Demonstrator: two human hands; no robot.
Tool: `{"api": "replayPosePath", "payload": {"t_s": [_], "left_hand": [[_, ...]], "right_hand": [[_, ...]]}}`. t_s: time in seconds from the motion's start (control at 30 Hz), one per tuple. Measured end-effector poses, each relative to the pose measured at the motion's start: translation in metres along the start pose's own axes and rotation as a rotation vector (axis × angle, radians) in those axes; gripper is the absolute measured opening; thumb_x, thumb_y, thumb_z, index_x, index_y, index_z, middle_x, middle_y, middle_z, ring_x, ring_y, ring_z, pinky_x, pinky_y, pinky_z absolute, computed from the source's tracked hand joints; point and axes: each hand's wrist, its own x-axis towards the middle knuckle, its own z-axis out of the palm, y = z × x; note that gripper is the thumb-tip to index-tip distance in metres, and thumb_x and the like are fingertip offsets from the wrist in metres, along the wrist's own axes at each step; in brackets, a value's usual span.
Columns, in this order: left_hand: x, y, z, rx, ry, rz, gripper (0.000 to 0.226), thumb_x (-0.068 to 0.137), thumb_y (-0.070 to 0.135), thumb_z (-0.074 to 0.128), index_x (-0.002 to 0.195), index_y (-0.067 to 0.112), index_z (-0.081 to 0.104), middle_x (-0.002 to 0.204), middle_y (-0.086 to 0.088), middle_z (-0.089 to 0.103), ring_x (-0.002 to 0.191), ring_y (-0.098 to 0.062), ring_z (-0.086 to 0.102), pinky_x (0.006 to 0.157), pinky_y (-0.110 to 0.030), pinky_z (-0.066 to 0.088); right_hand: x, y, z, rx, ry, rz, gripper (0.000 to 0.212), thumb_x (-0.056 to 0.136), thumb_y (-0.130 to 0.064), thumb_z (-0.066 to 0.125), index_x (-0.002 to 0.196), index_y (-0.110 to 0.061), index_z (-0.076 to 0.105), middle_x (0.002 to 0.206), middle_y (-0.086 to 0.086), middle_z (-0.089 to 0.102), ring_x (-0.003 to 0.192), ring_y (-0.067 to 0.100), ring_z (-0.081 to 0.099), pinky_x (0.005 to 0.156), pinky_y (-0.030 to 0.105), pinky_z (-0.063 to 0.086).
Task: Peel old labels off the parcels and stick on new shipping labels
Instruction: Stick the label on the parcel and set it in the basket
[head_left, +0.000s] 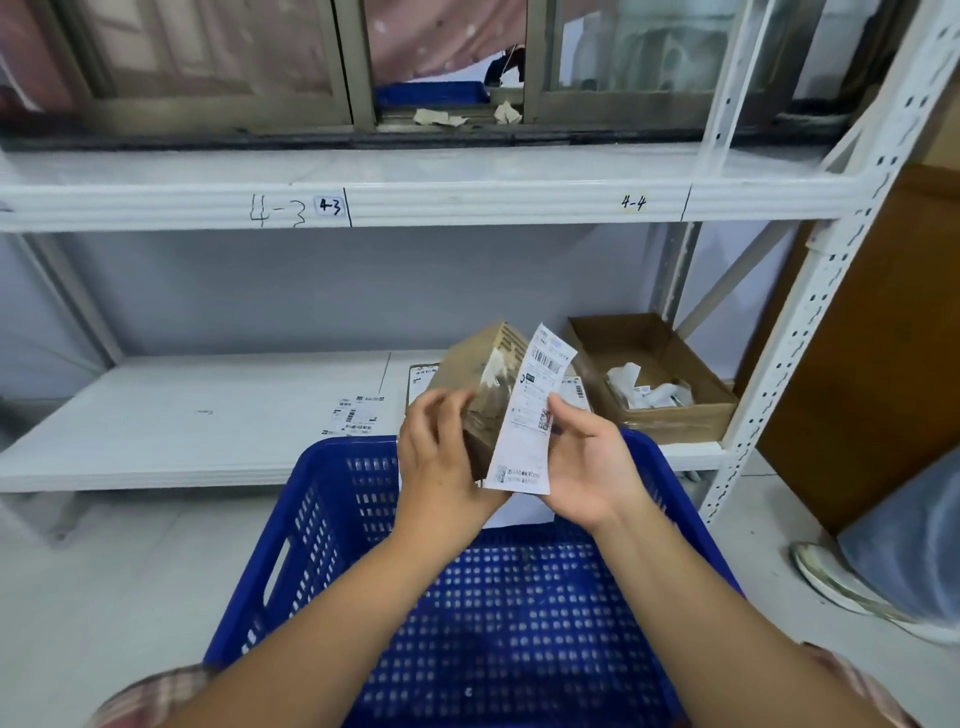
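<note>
Above a blue basket's (322, 499) far rim, the left hand (441, 462) grips a cardboard parcel (475, 371) showing torn label residue. The right hand (592, 467) pinches a shipping label (530, 410) just beside it, seemingly not yet stuck.

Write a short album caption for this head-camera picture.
Over a blue basket, the left hand holds a cardboard parcel while the right hand pinches a long shipping label.

One wide-angle view, worn on the head, looks forward and down. The left hand (441, 462) and right hand (592, 467) sit close at centre, with the forearms running in from the bottom edge. A basket (322, 519) fills the lower frame. The shelf (208, 431) faces the camera squarely, farther off.
</note>
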Motion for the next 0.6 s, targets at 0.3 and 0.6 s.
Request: {"api": "replayPosePath", "payload": {"t_s": [0.3,0.6], "left_hand": [[-0.002,-0.007,-0.02,-0.565,-0.116,-0.42,0.04,0.088,0.015,0.063,0.119,0.032,0.044,0.124,0.004,0.047,0.118,-0.009,0.046,0.084,-0.015,0.042],[0.003,-0.006,-0.014,-0.709,-0.21,-0.65,0.042,0.082,0.037,0.067,0.115,0.026,0.042,0.116,-0.001,0.062,0.099,-0.014,0.062,0.075,-0.025,0.049]], "right_hand": [[-0.019,-0.009,-0.003,-0.104,0.07,0.101,0.021,0.097,-0.018,0.049,0.104,-0.01,0.067,0.097,0.01,0.074,0.079,0.023,0.073,0.065,0.039,0.056],[-0.012,-0.005,-0.009,-0.181,0.222,0.127,0.029,0.096,-0.02,0.054,0.123,-0.012,0.06,0.117,0.014,0.07,0.107,0.033,0.065,0.074,0.048,0.053]]}}
